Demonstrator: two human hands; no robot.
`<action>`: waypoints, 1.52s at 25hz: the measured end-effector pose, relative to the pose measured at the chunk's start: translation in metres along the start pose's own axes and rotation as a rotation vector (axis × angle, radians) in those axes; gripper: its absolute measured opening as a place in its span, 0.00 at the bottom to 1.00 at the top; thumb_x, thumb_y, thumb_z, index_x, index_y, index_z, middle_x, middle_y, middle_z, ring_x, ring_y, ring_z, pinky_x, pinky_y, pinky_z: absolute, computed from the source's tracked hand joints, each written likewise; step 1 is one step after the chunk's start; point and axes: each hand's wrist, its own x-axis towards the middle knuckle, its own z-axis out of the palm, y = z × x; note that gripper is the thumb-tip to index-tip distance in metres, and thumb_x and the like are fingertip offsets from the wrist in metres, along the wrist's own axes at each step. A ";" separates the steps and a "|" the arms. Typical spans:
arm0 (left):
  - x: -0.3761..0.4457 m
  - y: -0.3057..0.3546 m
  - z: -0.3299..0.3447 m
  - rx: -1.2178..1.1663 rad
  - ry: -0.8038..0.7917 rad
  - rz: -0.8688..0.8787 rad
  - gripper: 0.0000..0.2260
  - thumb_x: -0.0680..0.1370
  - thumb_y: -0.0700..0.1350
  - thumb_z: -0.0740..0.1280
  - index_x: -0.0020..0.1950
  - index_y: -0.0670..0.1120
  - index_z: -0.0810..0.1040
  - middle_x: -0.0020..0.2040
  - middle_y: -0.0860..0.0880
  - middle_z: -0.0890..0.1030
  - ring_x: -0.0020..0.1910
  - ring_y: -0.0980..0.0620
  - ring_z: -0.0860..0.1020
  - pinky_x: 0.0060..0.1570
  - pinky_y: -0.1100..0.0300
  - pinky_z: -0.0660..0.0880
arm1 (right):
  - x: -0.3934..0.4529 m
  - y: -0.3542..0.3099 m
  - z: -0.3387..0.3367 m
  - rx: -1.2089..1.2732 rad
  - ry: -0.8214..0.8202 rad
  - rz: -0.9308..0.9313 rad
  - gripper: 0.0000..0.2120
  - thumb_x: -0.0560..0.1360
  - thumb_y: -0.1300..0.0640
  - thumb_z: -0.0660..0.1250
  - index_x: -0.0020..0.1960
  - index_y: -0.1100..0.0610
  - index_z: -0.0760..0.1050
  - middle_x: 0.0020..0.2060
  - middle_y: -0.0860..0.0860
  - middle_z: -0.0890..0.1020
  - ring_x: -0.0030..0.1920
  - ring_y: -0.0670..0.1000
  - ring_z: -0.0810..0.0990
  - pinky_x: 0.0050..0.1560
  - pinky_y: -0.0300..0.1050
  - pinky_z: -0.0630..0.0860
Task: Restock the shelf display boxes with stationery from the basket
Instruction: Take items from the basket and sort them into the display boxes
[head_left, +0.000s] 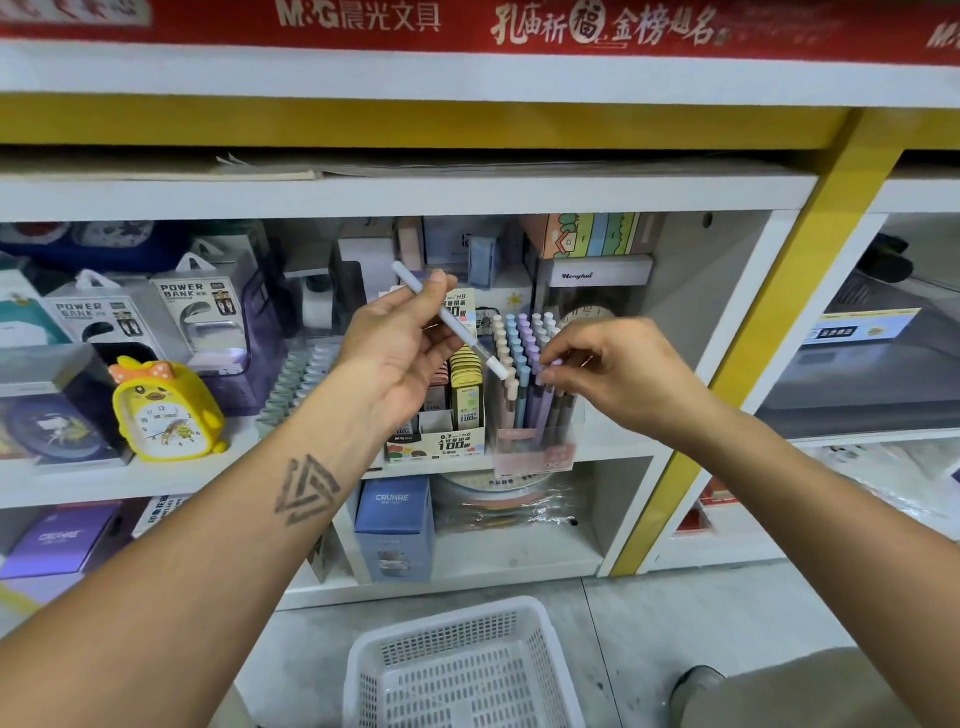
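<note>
The left hand (402, 338) grips a white pen (449, 318), tilted, above the shelf's front edge. The right hand (613, 371) pinches a purple pen (546, 370) standing in the pen box (535, 441) there. The basket (462, 670) sits on the floor below.

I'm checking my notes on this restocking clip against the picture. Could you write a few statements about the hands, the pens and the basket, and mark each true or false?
1. The left hand holds a white pen. True.
2. The right hand is down in the basket. False: it is up at the pen display box, its fingers at the tops of the pens.
3. The basket sits on the floor below the shelves. True.
4. The yellow duck clock stands right of the pen display box. False: it stands to the left.
5. The white pen is already slotted in the display box. False: it is held tilted above the box.
</note>
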 end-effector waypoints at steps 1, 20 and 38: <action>0.000 0.000 0.000 0.003 0.000 -0.002 0.09 0.77 0.44 0.71 0.53 0.40 0.83 0.54 0.40 0.81 0.52 0.44 0.79 0.52 0.53 0.81 | 0.000 0.001 -0.001 0.001 0.008 0.005 0.04 0.75 0.58 0.75 0.49 0.56 0.84 0.41 0.45 0.83 0.41 0.39 0.81 0.41 0.27 0.73; -0.002 -0.005 0.005 -0.212 -0.073 -0.075 0.09 0.74 0.38 0.72 0.53 0.36 0.80 0.44 0.41 0.83 0.46 0.43 0.84 0.45 0.52 0.82 | 0.005 -0.017 0.003 0.561 -0.076 0.198 0.17 0.75 0.63 0.74 0.62 0.57 0.75 0.39 0.55 0.85 0.36 0.52 0.83 0.42 0.49 0.81; -0.007 -0.029 -0.003 1.627 -0.486 0.606 0.23 0.78 0.43 0.66 0.74 0.50 0.70 0.74 0.53 0.68 0.71 0.50 0.68 0.69 0.61 0.63 | 0.001 -0.007 -0.009 0.014 0.135 -0.057 0.06 0.74 0.58 0.76 0.48 0.54 0.80 0.37 0.45 0.81 0.38 0.44 0.78 0.39 0.32 0.73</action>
